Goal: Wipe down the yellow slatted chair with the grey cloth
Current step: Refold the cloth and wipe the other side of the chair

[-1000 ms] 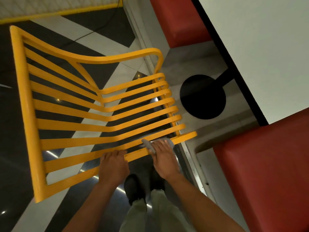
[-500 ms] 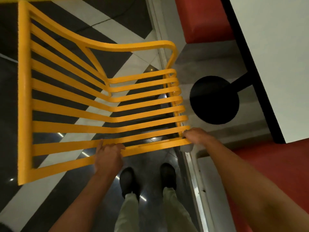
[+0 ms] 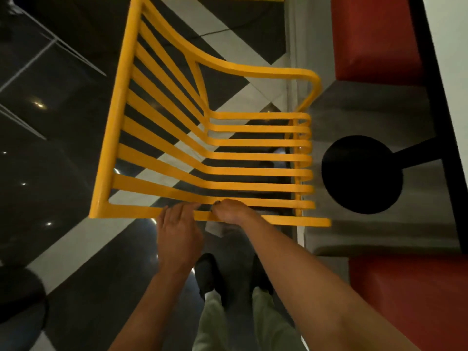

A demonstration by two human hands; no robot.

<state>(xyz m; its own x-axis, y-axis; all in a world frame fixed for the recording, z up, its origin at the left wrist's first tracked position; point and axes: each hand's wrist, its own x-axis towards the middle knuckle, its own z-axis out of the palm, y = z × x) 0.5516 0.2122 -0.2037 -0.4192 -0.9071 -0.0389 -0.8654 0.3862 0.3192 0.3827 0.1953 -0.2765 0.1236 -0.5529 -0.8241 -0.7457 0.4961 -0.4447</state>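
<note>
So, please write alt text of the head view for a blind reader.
Seen from above, a right hand grips a grey cloth on the nearest slat of a yellow slatted chair; the left hand rests beside it. Red seats stand to the right.

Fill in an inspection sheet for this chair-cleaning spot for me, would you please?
Surface: glossy black and white floor with light glints on it.
Job's things: yellow chair; grey cloth peeks out below the nearest slat.
Clutter: nothing seen.
Hands: left hand rests its fingers on the nearest slat; right hand curls over that slat, holding the cloth.
Cables: a thin dark line, maybe a cord, crosses the floor beyond the chair.
Surroundings: red seats, white table with a round black base.
</note>
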